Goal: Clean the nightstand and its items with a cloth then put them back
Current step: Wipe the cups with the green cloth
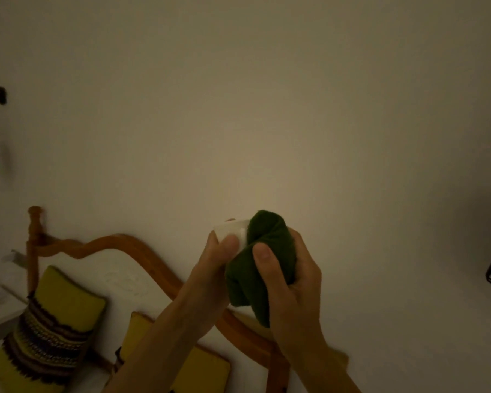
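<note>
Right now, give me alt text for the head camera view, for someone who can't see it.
In dim light, a left hand holds a small white object while the right hand presses a bunched dark green cloth against it, before a plain wall. Below left: a curved wooden headboard and yellow patterned pillows.

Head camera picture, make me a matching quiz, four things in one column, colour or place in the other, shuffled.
Things:
1. cloth
2. small cup
3. headboard
4. striped pillow

Descriptions:
A. orange-brown wood
B. dark green, in the right hand
C. yellow, bottom left
D. pale white, in the left hand

Pairs: 1-B, 2-D, 3-A, 4-C
</note>
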A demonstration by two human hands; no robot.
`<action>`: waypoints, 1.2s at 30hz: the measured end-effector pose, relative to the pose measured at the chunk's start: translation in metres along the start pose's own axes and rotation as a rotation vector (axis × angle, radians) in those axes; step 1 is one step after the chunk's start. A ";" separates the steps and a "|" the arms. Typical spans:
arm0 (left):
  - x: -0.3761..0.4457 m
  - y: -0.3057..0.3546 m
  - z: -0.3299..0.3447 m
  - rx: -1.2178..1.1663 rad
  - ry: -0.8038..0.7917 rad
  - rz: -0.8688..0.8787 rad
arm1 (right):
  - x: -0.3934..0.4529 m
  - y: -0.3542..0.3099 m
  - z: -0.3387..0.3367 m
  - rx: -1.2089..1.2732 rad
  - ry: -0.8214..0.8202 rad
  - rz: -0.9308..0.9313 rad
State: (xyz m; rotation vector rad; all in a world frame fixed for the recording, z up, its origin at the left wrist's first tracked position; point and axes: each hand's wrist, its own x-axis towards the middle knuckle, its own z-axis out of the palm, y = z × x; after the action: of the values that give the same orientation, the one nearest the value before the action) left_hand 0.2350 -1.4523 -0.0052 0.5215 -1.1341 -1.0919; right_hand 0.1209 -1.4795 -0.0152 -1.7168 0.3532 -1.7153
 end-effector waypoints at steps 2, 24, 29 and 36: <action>0.000 0.000 0.002 0.064 0.045 0.013 | 0.001 -0.001 -0.001 0.016 0.003 0.002; 0.015 -0.008 0.010 0.087 0.224 0.146 | -0.008 0.024 0.012 0.056 0.183 0.130; 0.007 -0.020 0.005 0.047 0.087 0.106 | 0.009 0.022 0.000 -0.152 0.285 -0.040; 0.016 -0.028 0.005 -0.021 0.149 0.125 | 0.019 0.046 -0.012 0.447 0.221 0.698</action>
State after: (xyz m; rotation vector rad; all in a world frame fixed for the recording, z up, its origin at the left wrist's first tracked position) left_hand 0.2186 -1.4779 -0.0183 0.5009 -1.0108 -0.9405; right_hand 0.1240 -1.5282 -0.0307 -0.9278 0.5427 -1.3230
